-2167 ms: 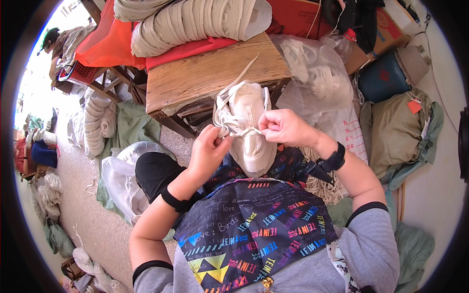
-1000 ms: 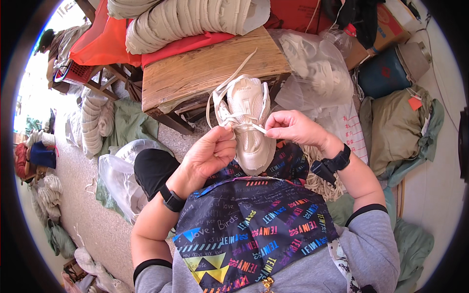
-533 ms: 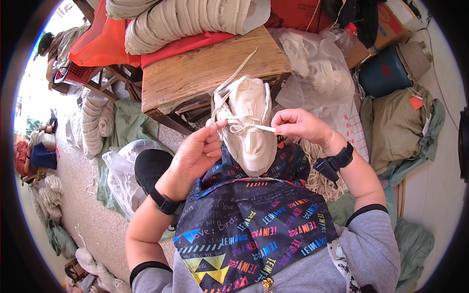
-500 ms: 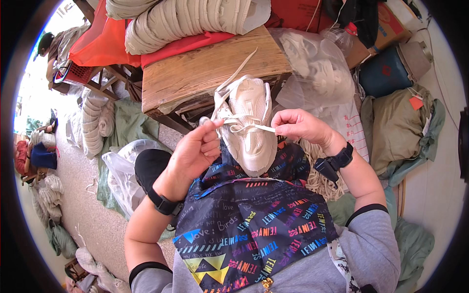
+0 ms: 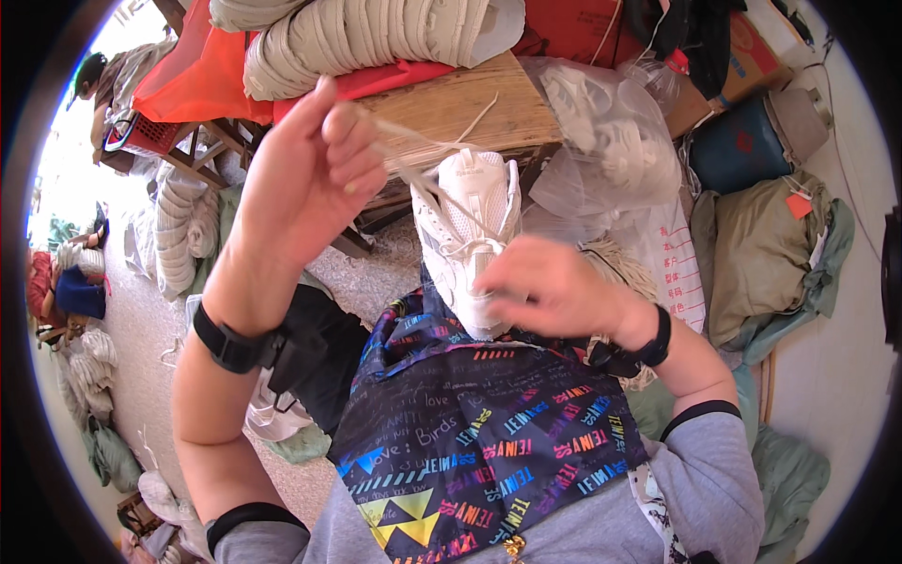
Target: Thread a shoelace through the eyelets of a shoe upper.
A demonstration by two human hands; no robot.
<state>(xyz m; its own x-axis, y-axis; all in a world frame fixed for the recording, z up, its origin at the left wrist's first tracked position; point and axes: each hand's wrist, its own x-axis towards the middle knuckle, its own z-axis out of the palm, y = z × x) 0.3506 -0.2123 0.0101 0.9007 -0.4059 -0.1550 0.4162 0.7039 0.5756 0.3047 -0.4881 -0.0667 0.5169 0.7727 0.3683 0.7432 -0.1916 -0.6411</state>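
A white sneaker point(image 5: 479, 179) rests on my lap, its toe toward me and its tongue pointing away. Its pale shoelace point(image 5: 434, 193) runs taut from the lacing up to my raised left hand point(image 5: 305, 179), whose fingers are closed on it. Another lace end trails over the wooden table's edge beyond the shoe. Over the right side of the shoe's front is my right hand point(image 5: 559, 291), its fingers smeared by motion; whether it grips anything does not show. The patterned dark apron point(image 5: 489, 414) lies under the shoe.
Ahead is a wooden table point(image 5: 498, 85) bearing a long stack of beige shoe parts point(image 5: 376, 47). Clear bags of shoes point(image 5: 611, 141) sit to its right, near a blue container point(image 5: 738, 146) and a khaki sack point(image 5: 766, 254). A bundle of laces point(image 5: 625, 273) hangs beside my right arm.
My left hand has risen up and left, drawing the lace out long. My right hand has moved down and slightly left over the shoe, blurring. The shoe has barely shifted.
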